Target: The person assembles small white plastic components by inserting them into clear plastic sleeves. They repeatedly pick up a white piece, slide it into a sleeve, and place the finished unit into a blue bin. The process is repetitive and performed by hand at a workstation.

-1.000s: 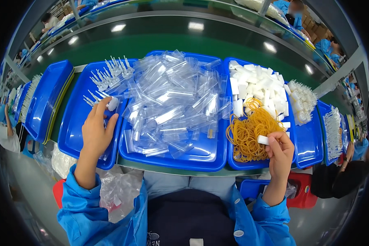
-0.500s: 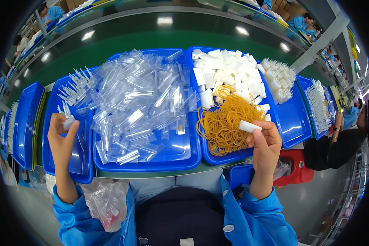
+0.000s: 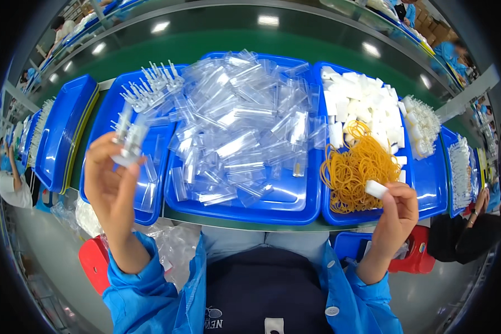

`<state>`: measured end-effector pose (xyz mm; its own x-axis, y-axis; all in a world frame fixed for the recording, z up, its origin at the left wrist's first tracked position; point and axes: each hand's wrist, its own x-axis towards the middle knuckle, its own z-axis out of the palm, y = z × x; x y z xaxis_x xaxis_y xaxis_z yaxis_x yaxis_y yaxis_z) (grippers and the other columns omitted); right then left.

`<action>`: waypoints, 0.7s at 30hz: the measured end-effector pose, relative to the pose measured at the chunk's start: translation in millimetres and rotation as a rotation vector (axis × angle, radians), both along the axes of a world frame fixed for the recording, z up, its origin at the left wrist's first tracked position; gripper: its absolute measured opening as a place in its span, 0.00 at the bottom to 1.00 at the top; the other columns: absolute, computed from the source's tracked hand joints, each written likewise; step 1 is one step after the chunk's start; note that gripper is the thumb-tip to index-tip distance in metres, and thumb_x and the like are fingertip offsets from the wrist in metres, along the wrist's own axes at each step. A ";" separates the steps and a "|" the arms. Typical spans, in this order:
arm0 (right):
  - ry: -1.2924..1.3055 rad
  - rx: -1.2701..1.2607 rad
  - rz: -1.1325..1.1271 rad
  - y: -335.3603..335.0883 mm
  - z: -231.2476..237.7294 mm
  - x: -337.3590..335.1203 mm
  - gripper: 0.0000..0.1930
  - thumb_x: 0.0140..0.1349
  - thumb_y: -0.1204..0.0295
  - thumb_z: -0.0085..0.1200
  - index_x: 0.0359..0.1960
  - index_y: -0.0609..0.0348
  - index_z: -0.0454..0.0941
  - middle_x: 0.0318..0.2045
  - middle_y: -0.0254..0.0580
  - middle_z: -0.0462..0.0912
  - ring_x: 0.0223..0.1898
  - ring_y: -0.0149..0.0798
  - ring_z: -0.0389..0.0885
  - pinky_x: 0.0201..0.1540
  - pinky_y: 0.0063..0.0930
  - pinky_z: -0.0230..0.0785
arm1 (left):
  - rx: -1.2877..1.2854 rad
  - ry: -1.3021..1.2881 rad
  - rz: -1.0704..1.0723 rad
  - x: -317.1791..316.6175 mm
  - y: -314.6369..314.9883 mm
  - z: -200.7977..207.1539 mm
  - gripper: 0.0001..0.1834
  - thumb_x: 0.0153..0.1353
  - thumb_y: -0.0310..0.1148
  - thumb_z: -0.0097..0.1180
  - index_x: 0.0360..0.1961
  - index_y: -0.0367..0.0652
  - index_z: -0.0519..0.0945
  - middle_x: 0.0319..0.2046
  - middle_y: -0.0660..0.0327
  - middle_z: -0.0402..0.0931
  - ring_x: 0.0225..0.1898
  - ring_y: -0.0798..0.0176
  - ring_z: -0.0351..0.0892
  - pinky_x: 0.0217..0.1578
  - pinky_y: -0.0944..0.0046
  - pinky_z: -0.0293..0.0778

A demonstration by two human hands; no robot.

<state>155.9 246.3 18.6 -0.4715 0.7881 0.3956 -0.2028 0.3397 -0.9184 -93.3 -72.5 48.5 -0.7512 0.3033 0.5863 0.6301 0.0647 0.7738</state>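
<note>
My left hand point(image 3: 112, 181) is raised over the left blue tray point(image 3: 97, 150), thumb and fingers closed on a bundle of white pronged plastic pieces point(image 3: 129, 143), blurred by motion. More such white pronged pieces point(image 3: 150, 89) stand at the back of that tray. My right hand point(image 3: 398, 214) pinches a small white block point(image 3: 376, 189), seemingly foam, by one end. It hovers at the front of a blue tray holding tangled yellow rubber bands point(image 3: 353, 175) and a heap of white blocks point(image 3: 356, 100). Between my hands, clear plastic sleeves point(image 3: 236, 119) fill the middle tray point(image 3: 245, 214).
At the right, bundled white pieces point(image 3: 421, 125) lie in another blue tray point(image 3: 431, 192). Stacked blue trays point(image 3: 67, 131) stand far left. A green conveyor belt point(image 3: 228, 42) runs behind. Red stools point(image 3: 414, 250) flank me below the table. Another person's hand point(image 3: 477, 201) shows at far right.
The view has swung left, so the trays sit farther right. My left hand has lifted the white pronged bundle forward. My right hand still holds the white block near the rubber bands.
</note>
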 end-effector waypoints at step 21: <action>-0.014 0.034 0.122 -33.4 1.5 -16.7 0.06 0.50 0.86 0.56 0.30 0.65 0.79 0.37 0.45 0.81 0.41 0.36 0.77 0.55 0.33 0.61 | -0.132 -0.188 -0.510 88.8 90.1 -26.8 0.28 0.46 0.15 0.61 0.52 0.32 0.75 0.53 0.48 0.71 0.51 0.60 0.75 0.47 0.65 0.73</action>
